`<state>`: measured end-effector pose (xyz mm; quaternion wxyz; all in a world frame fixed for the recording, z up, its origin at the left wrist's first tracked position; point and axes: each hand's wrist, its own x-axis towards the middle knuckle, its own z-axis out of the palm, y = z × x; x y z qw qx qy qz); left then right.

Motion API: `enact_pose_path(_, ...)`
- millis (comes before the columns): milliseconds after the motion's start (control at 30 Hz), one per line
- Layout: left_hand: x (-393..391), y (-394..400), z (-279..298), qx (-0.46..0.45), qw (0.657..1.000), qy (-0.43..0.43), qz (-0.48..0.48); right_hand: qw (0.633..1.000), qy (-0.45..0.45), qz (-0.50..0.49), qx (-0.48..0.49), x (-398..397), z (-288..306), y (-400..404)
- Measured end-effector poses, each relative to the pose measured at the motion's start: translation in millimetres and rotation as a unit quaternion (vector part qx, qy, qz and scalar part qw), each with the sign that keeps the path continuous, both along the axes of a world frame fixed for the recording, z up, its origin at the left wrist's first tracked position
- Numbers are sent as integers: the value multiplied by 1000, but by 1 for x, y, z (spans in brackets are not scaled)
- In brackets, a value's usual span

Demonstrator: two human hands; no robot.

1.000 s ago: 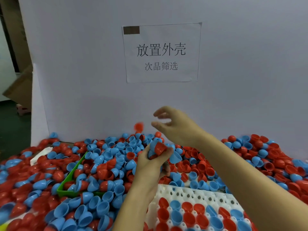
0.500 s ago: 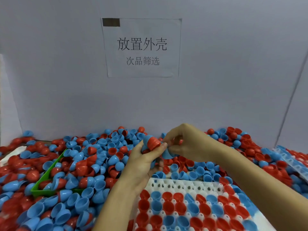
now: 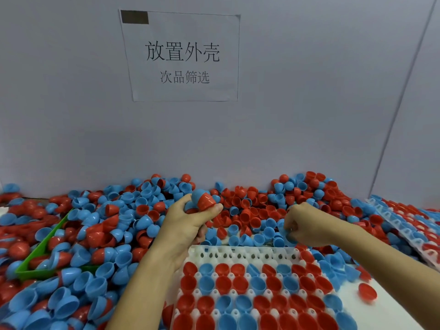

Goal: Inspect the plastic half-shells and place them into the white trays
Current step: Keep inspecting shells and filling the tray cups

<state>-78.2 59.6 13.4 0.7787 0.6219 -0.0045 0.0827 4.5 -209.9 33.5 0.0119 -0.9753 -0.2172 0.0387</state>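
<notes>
A deep heap of red and blue plastic half-shells (image 3: 250,210) covers the table. My left hand (image 3: 188,222) grips a nested stack of shells (image 3: 203,200), a red one with a blue one on top, raised above the heap. My right hand (image 3: 302,225) is curled around a blue half-shell (image 3: 287,235), just beyond the far edge of the white tray (image 3: 238,254). The tray's cells hold rows of red and blue shells, open side up; its far row is bare.
A green bin (image 3: 38,254) lies half buried in shells at the left. A second filled white tray (image 3: 409,229) leans on the heap at the right. A loose red shell (image 3: 367,291) lies right of the near tray. White walls with a paper sign (image 3: 181,55) enclose the back.
My right hand has left my left hand and dropped to the right with a blue shell. The left hand keeps holding its stack up.
</notes>
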Motion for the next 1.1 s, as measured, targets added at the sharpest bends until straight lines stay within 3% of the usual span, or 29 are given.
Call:
enact_pose_path(167,1,0,-2,3,1000,4,1,997,18,-15,-78,4,-23,-4)
enact_pose_path(433,1,0,-2,-30,999,7,-33,997,48,-24,-55,8,-34,-2)
enact_pose_path(833,2,-7,0,-56,998,9,-26,991,89,-12,-95,1,-21,-1)
enact_pose_path(1100,2,-10,0,-51,998,8,-20,996,12,36,-83,-14,16,27)
